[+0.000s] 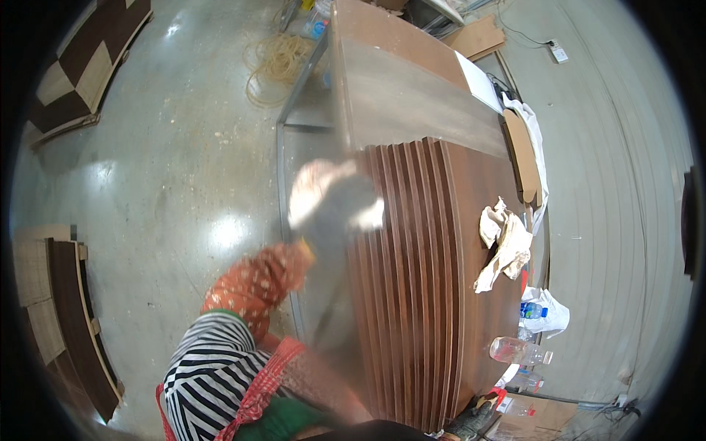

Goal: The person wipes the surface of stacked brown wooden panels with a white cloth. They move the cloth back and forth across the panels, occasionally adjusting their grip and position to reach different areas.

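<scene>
Boards [423,294] might slide and fall if the left hand [315,192] bumps their edges; its grip is too blurry to tell.

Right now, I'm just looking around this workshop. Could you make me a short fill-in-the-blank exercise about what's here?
1. The stacked boards are ____ in colour.
2. Crumpled pale fabric lies on ____ of that stack.
3. The loose, yellowish coil rests on the ____.
4. The striped garment pairs black with ____.

Missing words: brown; top; floor; white.
</scene>
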